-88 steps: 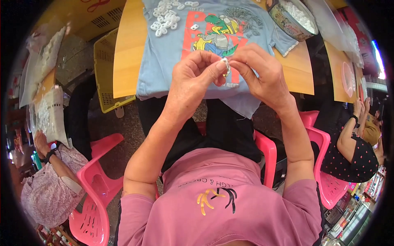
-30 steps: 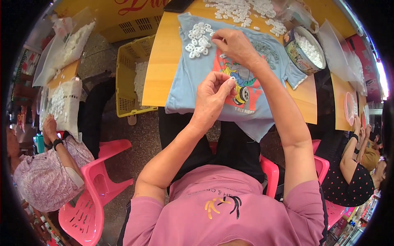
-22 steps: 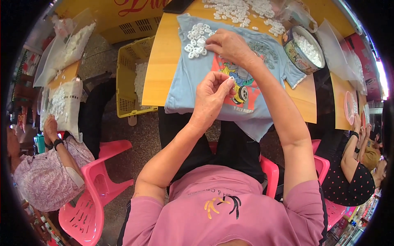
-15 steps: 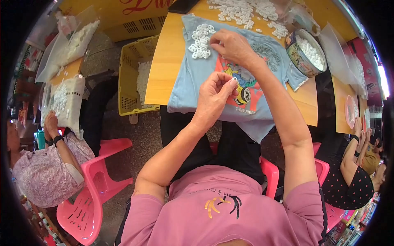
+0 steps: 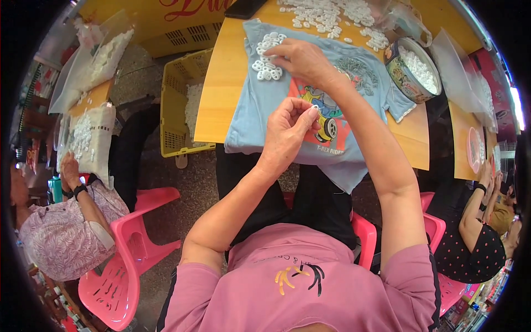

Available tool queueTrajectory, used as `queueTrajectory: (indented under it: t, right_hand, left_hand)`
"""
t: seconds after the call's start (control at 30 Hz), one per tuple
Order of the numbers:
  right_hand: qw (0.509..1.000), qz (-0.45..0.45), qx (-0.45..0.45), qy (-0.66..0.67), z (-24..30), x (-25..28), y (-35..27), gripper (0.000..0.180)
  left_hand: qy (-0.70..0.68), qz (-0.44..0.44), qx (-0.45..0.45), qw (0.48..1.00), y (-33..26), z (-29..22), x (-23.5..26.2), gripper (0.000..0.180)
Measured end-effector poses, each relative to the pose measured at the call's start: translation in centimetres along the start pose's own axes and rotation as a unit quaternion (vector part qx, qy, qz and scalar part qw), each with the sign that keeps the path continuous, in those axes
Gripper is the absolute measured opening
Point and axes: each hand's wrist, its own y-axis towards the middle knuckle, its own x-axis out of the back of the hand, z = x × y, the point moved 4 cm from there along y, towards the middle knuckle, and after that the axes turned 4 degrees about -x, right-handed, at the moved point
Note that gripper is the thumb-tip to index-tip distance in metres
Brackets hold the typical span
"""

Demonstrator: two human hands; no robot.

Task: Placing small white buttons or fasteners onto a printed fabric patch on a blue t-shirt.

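Observation:
A light blue child's T-shirt (image 5: pixel 276 97) with a cartoon print lies flat on the wooden table (image 5: pixel 221 83). On its upper left sits a small heap of white ring-shaped pieces (image 5: pixel 266 58). My right hand (image 5: pixel 298 58) reaches forward onto that heap, fingertips on the pieces. My left hand (image 5: pixel 287 133) hovers over the shirt's middle, fingers curled, pinching a small white piece between thumb and fingertips.
More white pieces (image 5: pixel 326 14) are strewn at the table's far edge, beside a round tin (image 5: pixel 412 69) full of them. A yellow crate (image 5: pixel 177 105) stands left of the table. Pink chairs (image 5: pixel 127 260) and seated people flank me on both sides.
Both hands earlier worked together over the shirt's print. My right hand has since reached forward to the heap of white pieces, while my left hand stayed over the shirt with its piece.

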Motion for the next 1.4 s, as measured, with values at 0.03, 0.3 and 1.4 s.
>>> queueTrajectory:
  t: [0.03, 0.3, 1.4]
  right_hand:
    - [0.999, 0.012, 0.014, -0.031, 0.2, -0.2, 0.1, 0.019]
    - [0.999, 0.003, 0.029, 0.026, -0.2, -0.2, -0.1, 0.022]
    - [0.687, -0.132, -0.321, 0.639, 5.5, 5.0, -14.2, 0.02]
  left_hand:
    - [-0.001, 0.0, 0.0, 1.0, 0.0, 0.0, 0.0, 0.015]
    - [-0.001, 0.005, 0.001, 1.0, 0.0, -0.1, 0.0, 0.017]
    - [-0.142, -0.007, -0.096, 0.985, -0.6, -3.2, -0.6, 0.013]
